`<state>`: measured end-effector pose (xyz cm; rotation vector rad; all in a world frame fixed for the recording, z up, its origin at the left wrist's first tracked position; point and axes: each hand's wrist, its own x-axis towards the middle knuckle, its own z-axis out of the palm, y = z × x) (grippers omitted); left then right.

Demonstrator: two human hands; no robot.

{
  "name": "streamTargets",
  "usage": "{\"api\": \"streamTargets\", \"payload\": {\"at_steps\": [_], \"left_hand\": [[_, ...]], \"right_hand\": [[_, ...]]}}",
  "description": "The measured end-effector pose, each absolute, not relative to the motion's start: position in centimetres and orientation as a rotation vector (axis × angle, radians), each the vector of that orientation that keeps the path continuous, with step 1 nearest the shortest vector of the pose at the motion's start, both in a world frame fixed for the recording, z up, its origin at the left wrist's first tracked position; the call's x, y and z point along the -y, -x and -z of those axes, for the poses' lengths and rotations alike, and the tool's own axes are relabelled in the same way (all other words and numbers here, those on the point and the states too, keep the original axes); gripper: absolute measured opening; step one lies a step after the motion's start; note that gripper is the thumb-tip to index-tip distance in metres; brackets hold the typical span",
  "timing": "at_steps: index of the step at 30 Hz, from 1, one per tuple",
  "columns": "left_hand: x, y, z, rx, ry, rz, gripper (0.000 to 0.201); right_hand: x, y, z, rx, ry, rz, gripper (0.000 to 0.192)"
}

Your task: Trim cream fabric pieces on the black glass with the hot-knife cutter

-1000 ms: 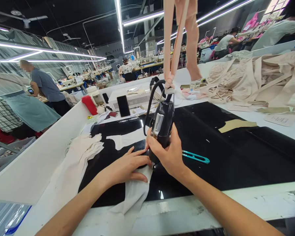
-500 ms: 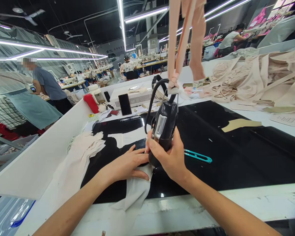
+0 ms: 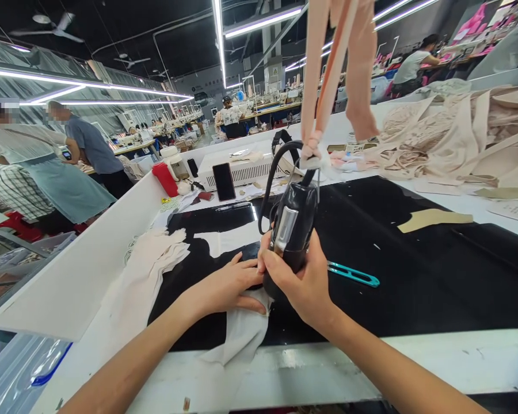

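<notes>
right hand (image 3: pixel 304 282) wrapped tight round black handheld cutting tool (image 3: pixel 292 230), upright on black tabletop (image 3: pixel 414 270) | left hand (image 3: pixel 228 284) flat, fingers spread, pressing white fabric piece (image 3: pixel 242 333) beside the tool's base | advice: keep fingertips clear of tip, cloth taut | teal snips (image 3: pixel 354 275) nearby

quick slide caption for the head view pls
Right hand grips hanging black tool; left hand flattens white fabric.

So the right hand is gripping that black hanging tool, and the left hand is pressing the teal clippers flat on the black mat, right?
Not quite. In the head view the left hand presses pale fabric, not the teal clippers, which lie untouched on the black mat. The right hand does grip the black hanging tool.
</notes>
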<state>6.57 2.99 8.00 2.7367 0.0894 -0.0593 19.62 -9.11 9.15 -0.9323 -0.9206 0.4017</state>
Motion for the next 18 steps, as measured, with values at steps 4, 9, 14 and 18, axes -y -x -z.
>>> {"api": "streamTargets", "payload": {"at_steps": [4, 9, 14, 18], "left_hand": [[-2.3, -5.6, -7.8, -0.097, -2.784, -0.141, 0.050], [1.4, -2.5, -6.9, -0.518, -2.825, -0.388, 0.019], [4.0, -0.7, -5.6, -0.509, -2.906, -0.341, 0.014], [2.7, 0.0, -5.2, -0.215, -2.999, -0.412, 0.024]], "right_hand": [[9.1, -19.7, -9.2, 0.913, 0.961, -0.405, 0.028], [9.4, -19.4, -9.1, 0.908, 0.989, -0.378, 0.030], [9.8, -19.4, -9.2, 0.927, 0.973, -0.381, 0.031], [9.6, -19.5, -9.5, 0.916, 0.877, -0.384, 0.029]]}}
